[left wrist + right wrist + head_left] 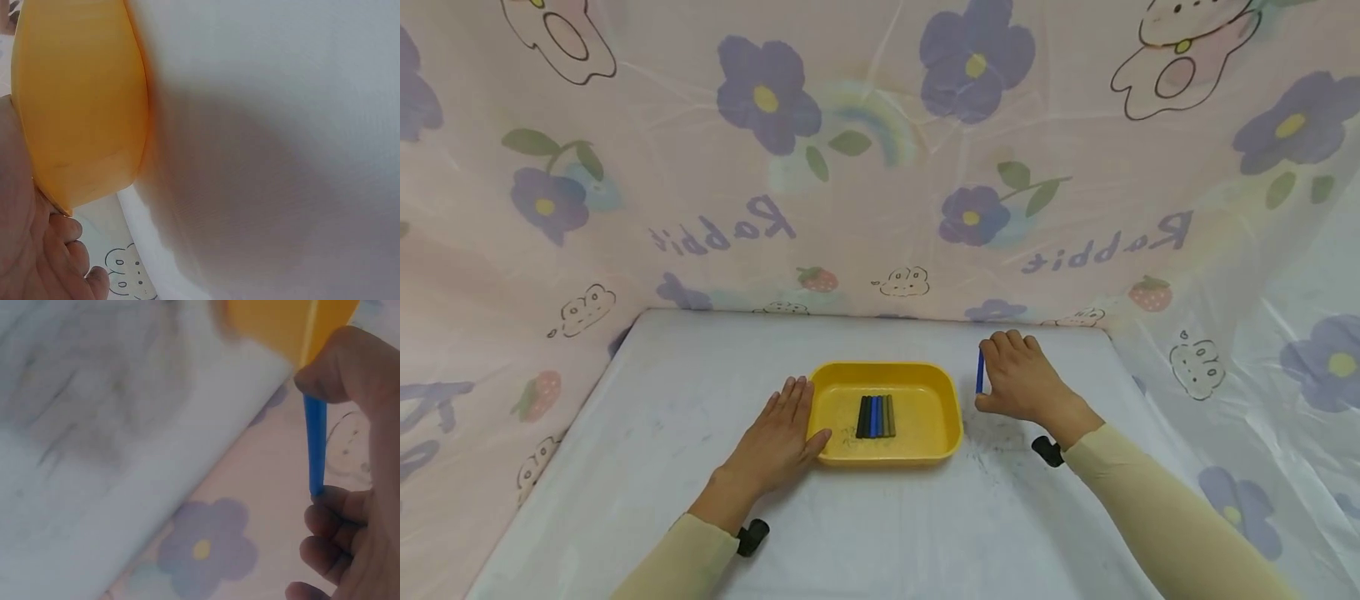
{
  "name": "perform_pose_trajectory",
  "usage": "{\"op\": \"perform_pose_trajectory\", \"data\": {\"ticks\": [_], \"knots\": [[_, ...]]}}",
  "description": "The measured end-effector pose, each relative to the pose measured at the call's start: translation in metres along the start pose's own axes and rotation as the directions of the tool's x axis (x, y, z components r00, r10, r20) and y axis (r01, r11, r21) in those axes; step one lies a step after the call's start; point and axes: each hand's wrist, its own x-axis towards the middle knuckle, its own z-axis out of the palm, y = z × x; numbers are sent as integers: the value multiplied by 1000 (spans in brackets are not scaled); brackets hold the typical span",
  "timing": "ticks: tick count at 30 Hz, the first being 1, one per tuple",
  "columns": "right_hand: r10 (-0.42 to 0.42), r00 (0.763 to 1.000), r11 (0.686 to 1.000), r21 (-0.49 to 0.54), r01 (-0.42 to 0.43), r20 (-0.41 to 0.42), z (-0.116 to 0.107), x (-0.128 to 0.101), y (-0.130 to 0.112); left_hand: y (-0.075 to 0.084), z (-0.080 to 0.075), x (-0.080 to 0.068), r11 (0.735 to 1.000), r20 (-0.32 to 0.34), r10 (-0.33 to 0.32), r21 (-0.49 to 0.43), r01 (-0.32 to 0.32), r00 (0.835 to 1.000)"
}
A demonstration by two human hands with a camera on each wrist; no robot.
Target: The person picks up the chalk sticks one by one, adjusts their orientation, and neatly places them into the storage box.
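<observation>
A blue crayon (980, 372) stands nearly upright in my right hand (1021, 379), raised to the right of the yellow tray (925, 457). Thumb and fingertips pinch its two ends, as the right wrist view shows along the blue crayon (316, 444). Several dark, blue and olive crayons (876, 417) lie side by side in the middle of the tray. My left hand (781, 433) rests on the tray's left rim, its fingers extended and the thumb at the front corner. The left wrist view has the tray's outer wall (81, 106) beside the left hand (37, 244).
The white tabletop (647, 433) carries dark smudges (988, 462), mostly right of the tray. Behind it and at both sides hangs a patterned curtain (865, 192) with flowers and rabbits. Each wrist wears a small black device (752, 537).
</observation>
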Motion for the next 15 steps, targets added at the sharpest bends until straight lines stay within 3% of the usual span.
{"op": "perform_pose_trajectory", "data": {"ticks": [7, 15], "knots": [[-104, 994, 995, -5, 104, -17, -9, 16, -39, 0, -2, 1, 1000, -4, 1, 14, -1, 1000], [-169, 984, 986, 13, 169, 64, 6, 29, -76, -1, -1, 2, 1000, 8, -5, 8, 5, 1000]]}}
